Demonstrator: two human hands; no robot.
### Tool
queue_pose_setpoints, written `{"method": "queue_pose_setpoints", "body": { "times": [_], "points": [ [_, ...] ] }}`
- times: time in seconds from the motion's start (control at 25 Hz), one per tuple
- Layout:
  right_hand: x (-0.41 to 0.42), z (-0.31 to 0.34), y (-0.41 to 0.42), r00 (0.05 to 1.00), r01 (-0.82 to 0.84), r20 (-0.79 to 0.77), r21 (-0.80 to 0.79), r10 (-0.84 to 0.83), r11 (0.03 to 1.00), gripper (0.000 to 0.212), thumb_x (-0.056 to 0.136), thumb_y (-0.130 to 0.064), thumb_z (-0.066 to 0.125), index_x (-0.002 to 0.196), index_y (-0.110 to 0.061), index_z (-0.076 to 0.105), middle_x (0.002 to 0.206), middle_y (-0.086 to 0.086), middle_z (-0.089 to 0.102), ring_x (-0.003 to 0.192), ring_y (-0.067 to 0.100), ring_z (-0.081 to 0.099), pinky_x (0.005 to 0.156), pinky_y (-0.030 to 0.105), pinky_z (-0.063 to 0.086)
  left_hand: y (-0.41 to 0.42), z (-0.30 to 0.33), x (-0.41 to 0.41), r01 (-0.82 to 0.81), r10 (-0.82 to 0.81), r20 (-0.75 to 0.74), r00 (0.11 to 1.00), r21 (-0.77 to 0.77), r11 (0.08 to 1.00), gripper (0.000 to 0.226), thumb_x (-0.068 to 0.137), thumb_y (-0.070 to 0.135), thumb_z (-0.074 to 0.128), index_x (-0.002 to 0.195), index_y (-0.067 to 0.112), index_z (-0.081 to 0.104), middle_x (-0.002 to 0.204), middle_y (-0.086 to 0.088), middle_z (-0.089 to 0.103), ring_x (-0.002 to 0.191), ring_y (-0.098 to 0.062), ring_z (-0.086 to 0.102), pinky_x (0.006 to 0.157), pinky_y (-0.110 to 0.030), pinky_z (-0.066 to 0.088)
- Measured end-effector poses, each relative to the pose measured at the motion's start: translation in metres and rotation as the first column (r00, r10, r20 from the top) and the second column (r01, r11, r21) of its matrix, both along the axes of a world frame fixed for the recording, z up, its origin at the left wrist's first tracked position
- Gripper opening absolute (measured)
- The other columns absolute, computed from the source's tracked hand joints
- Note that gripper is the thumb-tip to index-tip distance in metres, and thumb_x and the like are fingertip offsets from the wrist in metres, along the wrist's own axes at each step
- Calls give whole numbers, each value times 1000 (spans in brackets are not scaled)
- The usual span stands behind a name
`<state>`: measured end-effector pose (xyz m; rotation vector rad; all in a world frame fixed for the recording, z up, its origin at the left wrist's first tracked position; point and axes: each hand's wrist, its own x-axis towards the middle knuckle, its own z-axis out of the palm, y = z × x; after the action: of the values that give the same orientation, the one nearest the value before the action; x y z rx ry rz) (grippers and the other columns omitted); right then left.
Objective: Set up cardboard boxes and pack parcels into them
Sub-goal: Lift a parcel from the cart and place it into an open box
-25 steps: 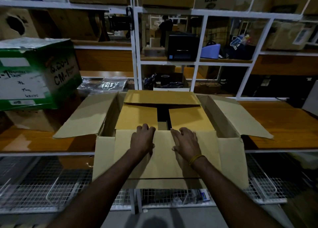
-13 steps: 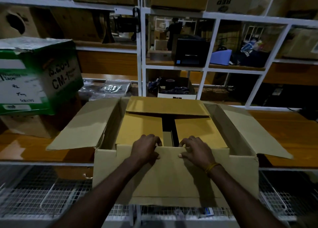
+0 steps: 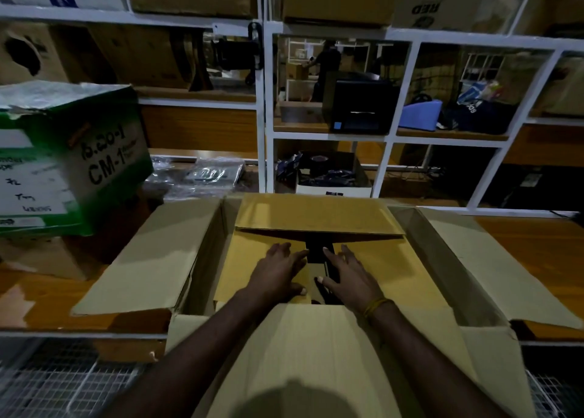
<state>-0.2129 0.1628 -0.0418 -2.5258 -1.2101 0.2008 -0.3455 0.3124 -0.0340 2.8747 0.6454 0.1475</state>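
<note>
A large brown cardboard box [image 3: 177, 259] stands open on the wooden workbench [image 3: 537, 253] right in front of me, its side flaps spread out left and right and its near flap hanging toward me. Inside, the two bottom flaps leave a dark gap in the middle. My left hand [image 3: 278, 272] lies flat with straight fingers on the left bottom flap. My right hand [image 3: 350, 278], a yellow band on its wrist, lies flat on the right bottom flap beside the gap. No parcels are inside the box.
A green and white box marked CM-1 [image 3: 72, 161] sits on the bench at the left. Plastic-wrapped packets [image 3: 205, 177] lie behind the box. White shelving [image 3: 264, 101] holds a black printer [image 3: 357, 108], a small tray of dark items [image 3: 331, 177] and cartons. Wire racks [image 3: 63, 383] run below the bench.
Both hands left the near flap's edge and reached down into the box, now pressing flat on the bottom flaps. The near flap has dropped toward me.
</note>
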Motion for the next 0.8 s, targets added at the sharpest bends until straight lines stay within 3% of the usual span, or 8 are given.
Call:
{"method": "queue_pose_setpoints", "body": {
  "times": [0.2, 0.36, 0.48, 0.8],
  "points": [
    [28, -15, 29, 999, -31, 18, -56, 32, 998, 85, 95, -52, 55, 158, -35, -1, 162, 8, -26, 153, 31, 2, 117, 41, 32, 27, -18, 24, 21, -20, -71, 997, 13, 1000, 104, 83, 60, 69, 157, 40, -2, 162, -15, -25, 150, -43, 9, 118, -55, 26],
    [43, -17, 43, 995, 1, 100, 29, -4, 1000, 93, 94, -49, 57, 156, -36, -11, 157, 9, -37, 152, 35, -8, 118, 46, 28, 36, -16, 35, 40, -44, 47, 998, 77, 996, 106, 85, 61, 65, 156, 40, -11, 153, -9, -46, 151, -44, -4, 117, -55, 28],
    [59, -7, 58, 976, 31, 211, 102, -53, 994, 94, 95, -44, 58, 155, -38, -14, 155, 6, -41, 151, 35, -12, 117, 53, 29, 52, -3, 51, 15, -36, 167, 985, 124, 992, 106, 86, 60, 65, 156, 39, -11, 150, -4, -50, 151, -41, -11, 116, -55, 29],
    [114, 42, 115, 960, 95, 252, 121, -123, 988, 92, 94, -33, 61, 157, -36, -5, 161, 6, -30, 151, 35, -12, 117, 62, 20, 102, 31, 110, -60, 1, 284, 959, 199, 978, 95, 92, 51, 61, 158, 35, -6, 155, -6, -44, 152, -41, -6, 114, -61, 31]
  ]
}}
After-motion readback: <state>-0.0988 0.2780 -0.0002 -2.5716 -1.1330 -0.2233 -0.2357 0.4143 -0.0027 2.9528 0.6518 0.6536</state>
